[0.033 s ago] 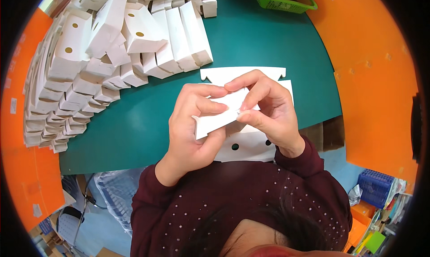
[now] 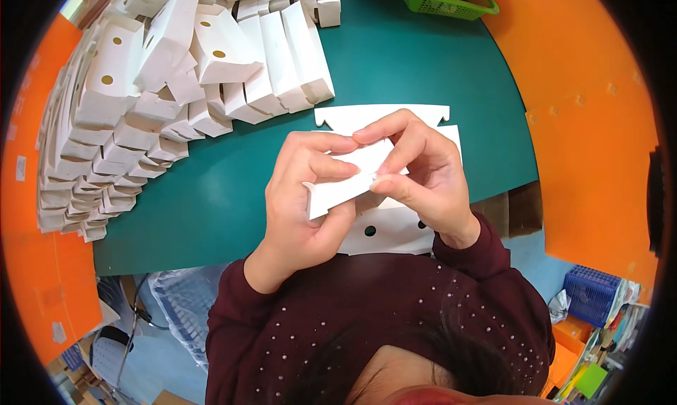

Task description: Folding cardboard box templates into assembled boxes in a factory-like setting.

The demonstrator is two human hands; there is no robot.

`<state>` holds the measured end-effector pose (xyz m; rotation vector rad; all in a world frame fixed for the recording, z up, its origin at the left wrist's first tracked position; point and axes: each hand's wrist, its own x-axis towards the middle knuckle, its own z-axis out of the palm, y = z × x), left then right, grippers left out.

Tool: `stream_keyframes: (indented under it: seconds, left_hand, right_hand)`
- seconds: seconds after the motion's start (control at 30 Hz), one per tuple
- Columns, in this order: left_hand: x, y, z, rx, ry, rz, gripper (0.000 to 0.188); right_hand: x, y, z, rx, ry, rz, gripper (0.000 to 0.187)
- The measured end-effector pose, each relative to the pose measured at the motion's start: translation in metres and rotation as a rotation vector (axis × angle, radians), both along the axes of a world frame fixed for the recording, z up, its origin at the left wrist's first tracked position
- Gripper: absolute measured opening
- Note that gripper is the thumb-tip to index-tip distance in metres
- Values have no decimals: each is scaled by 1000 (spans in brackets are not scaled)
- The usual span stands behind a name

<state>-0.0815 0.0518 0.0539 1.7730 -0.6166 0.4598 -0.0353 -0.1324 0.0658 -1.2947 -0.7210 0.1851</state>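
Note:
Above the green table, both my hands hold a small white folded cardboard piece (image 2: pixel 333 196). My left hand (image 2: pixel 293 197) is closed round its left end, fingers on top and thumb underneath. With thumb and fingertips together, my right hand (image 2: pixel 431 176) pinches the piece at its right end, where two folds meet. Beneath my hands lies a flat white cardboard blank (image 2: pixel 395 234) with round holes, reaching to the table's near edge. A notched white cardboard edge (image 2: pixel 384 113) shows just beyond my fingers. My hands hide the middle of the blank.
A big pile of folded white cardboard boxes (image 2: pixel 296 52), some with round holes, covers the table's left and far side. A green plastic basket (image 2: pixel 451 6) stands at the far right. Orange panels (image 2: pixel 585 137) border the green table (image 2: pixel 211 186) left and right.

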Motion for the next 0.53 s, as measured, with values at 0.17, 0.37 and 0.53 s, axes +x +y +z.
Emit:
stream_keyframes:
  seconds: [0.17, 0.37, 0.53]
  left_hand:
    - [-5, -11, 1, -411, 123, 68, 31]
    - [-4, -3, -3, -181, 47, 70, 31]
    - [-4, -6, -2, -78, -52, 108, 31]
  right_hand:
    - [4, -2, 0, -42, -182, 25, 19]
    - [-6, -3, 2, 34, 17, 25, 16]
    - [-7, -2, -3, 2, -104, -21, 17]
